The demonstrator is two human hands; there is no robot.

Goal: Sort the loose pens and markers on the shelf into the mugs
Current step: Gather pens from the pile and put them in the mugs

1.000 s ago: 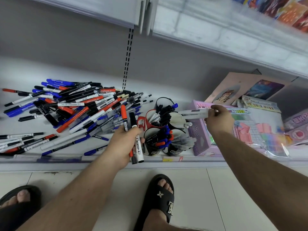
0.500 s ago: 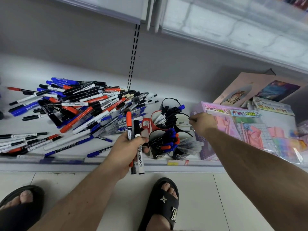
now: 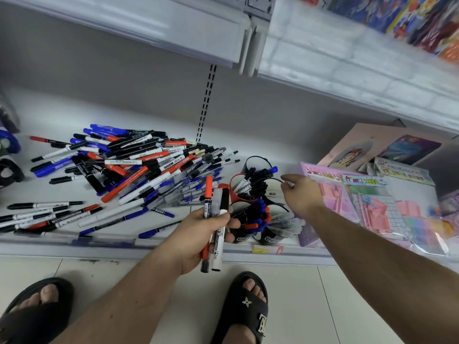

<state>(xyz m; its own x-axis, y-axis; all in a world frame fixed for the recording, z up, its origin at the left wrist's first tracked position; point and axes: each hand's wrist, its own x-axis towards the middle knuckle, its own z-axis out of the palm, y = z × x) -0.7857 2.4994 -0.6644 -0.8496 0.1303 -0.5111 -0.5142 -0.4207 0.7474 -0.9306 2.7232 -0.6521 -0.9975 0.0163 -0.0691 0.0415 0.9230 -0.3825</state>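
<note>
Nearest the camera, the left hand (image 3: 198,234) is gripping a small bundle of markers (image 3: 213,227), a red-capped one, a black-capped one and a clear-barrelled one, its fingers curled round their middles. It is holding them almost upright, long axes running from the floor side up toward the shelf, caps uppermost, probably as a stock waiting to be fed into the mugs. Just beyond, the cluster of dark and red mugs (image 3: 258,202) is standing near the front lip of the white metal shelf (image 3: 124,247), pens inside leaning with their caps pointing up and outward. The right hand (image 3: 301,194) is reaching over the rear mug, fingertips pinched together near its rim; whether they are holding a pen I cannot tell. To the left, the large loose heap of red, blue and black pens (image 3: 139,170) is lying flat, most axes running diagonally toward the far right. At the right, pink packaged stationery (image 3: 372,209) is leaning by the mugs.
</note>
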